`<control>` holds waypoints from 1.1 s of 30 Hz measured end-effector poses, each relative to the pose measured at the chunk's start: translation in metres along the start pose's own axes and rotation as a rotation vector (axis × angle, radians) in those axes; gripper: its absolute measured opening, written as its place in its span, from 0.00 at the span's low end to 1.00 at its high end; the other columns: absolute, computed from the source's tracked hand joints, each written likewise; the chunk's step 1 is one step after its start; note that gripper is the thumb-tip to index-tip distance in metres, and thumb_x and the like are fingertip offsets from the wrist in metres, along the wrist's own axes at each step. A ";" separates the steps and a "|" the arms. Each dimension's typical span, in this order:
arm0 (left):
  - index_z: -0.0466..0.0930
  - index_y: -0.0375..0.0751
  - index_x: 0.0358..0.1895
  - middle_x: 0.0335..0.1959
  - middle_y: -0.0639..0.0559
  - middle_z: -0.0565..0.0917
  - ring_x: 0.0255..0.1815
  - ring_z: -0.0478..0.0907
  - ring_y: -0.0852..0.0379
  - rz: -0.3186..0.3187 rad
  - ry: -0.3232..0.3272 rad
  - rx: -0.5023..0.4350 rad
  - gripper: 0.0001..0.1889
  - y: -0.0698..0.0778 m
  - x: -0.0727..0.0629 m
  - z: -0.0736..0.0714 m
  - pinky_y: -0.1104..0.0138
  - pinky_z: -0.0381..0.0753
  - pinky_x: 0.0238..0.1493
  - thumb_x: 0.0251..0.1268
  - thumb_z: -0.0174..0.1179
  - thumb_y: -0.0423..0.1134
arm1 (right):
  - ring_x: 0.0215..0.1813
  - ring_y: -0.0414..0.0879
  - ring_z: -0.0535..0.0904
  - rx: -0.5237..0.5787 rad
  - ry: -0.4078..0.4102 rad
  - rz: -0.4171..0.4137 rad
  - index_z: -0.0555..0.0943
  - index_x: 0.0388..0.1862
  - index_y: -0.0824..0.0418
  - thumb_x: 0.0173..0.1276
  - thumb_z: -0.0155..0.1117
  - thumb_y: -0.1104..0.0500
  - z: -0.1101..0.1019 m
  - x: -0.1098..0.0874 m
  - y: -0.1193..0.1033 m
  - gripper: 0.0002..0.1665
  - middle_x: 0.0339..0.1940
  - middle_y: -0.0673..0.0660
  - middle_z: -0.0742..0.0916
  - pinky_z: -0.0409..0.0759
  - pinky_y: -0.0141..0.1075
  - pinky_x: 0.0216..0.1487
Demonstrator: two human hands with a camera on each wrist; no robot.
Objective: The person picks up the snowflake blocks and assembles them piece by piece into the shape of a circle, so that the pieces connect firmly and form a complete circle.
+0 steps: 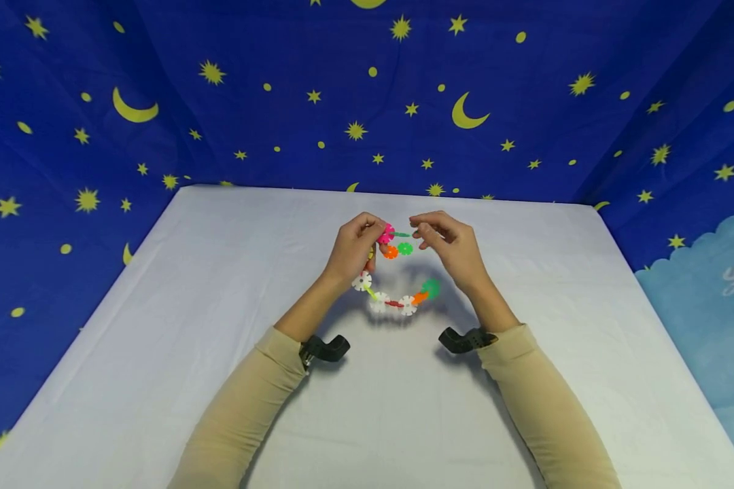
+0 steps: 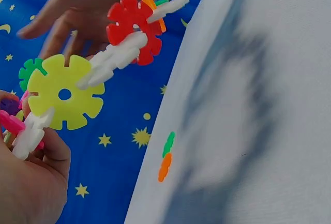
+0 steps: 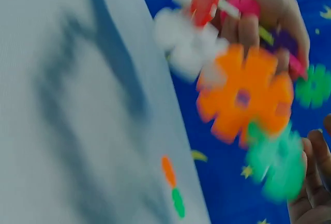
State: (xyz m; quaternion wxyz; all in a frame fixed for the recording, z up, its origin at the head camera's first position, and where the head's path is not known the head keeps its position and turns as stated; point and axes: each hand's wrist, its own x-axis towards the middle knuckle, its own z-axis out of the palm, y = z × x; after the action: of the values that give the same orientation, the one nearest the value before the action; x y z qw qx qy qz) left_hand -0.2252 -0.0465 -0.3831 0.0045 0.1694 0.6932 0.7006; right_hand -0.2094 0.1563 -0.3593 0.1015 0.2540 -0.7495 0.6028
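Note:
My left hand [image 1: 351, 248] grips one end of a chain of slotted plastic flower discs. Around its fingers show a pink disc [image 1: 387, 233] and, in the right wrist view, a purple disc [image 3: 283, 43]. A green disc [image 1: 402, 235] sticks out from the pink one. The rest of the chain hangs in a curve over the table: white discs [image 1: 362, 280], a red disc [image 1: 394, 303], an orange disc [image 3: 243, 97] and a teal-green disc [image 3: 276, 164] at the free end. My right hand [image 1: 452, 241], fingers loosely bent and holding nothing, hovers just right of the upper green disc.
Two loose discs, one orange [image 1: 391, 252] and one green [image 1: 406, 248], lie side by side on the white-covered table [image 1: 159, 305] beyond the chain. A blue curtain [image 1: 318, 61] with stars and moons stands behind. Black wrist mounts [image 1: 327, 348] jut inward from both forearms.

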 end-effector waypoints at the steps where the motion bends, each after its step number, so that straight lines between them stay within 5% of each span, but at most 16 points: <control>1: 0.76 0.35 0.42 0.26 0.33 0.78 0.07 0.65 0.53 0.003 0.005 -0.010 0.11 0.001 0.001 -0.001 0.67 0.65 0.09 0.75 0.50 0.41 | 0.45 0.61 0.78 0.018 0.013 0.018 0.81 0.51 0.70 0.73 0.56 0.62 -0.002 0.001 0.007 0.14 0.46 0.64 0.83 0.81 0.42 0.41; 9: 0.76 0.32 0.43 0.28 0.28 0.77 0.07 0.65 0.51 0.003 -0.006 -0.023 0.11 0.003 0.001 -0.003 0.67 0.66 0.10 0.76 0.49 0.37 | 0.46 0.56 0.79 -0.023 0.060 0.214 0.82 0.52 0.62 0.70 0.62 0.55 -0.010 0.006 0.057 0.16 0.47 0.63 0.84 0.81 0.46 0.43; 16: 0.76 0.37 0.41 0.25 0.38 0.79 0.07 0.66 0.52 -0.012 0.010 -0.009 0.11 0.002 0.002 -0.002 0.66 0.65 0.08 0.74 0.51 0.42 | 0.47 0.49 0.79 -0.231 -0.014 0.330 0.82 0.53 0.63 0.69 0.63 0.59 -0.010 0.014 0.085 0.16 0.47 0.58 0.85 0.79 0.46 0.46; 24: 0.76 0.36 0.41 0.26 0.35 0.78 0.07 0.65 0.53 0.005 -0.003 -0.031 0.11 0.003 0.001 -0.002 0.66 0.66 0.09 0.75 0.50 0.41 | 0.54 0.52 0.78 -0.508 -0.186 0.284 0.80 0.57 0.59 0.65 0.66 0.60 -0.003 0.021 0.103 0.21 0.54 0.58 0.83 0.72 0.46 0.58; 33: 0.76 0.36 0.41 0.28 0.32 0.78 0.07 0.65 0.53 -0.007 -0.004 -0.014 0.12 0.001 0.001 -0.002 0.66 0.65 0.09 0.75 0.50 0.42 | 0.50 0.51 0.79 -0.587 -0.187 0.255 0.82 0.53 0.63 0.59 0.71 0.63 0.003 0.019 0.098 0.21 0.48 0.59 0.84 0.74 0.45 0.55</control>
State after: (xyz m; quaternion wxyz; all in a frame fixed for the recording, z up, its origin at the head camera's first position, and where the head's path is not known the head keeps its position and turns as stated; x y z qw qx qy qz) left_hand -0.2266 -0.0481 -0.3818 0.0097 0.1682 0.6890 0.7049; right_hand -0.2745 0.1627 -0.4347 0.0251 0.1722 -0.9231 0.3429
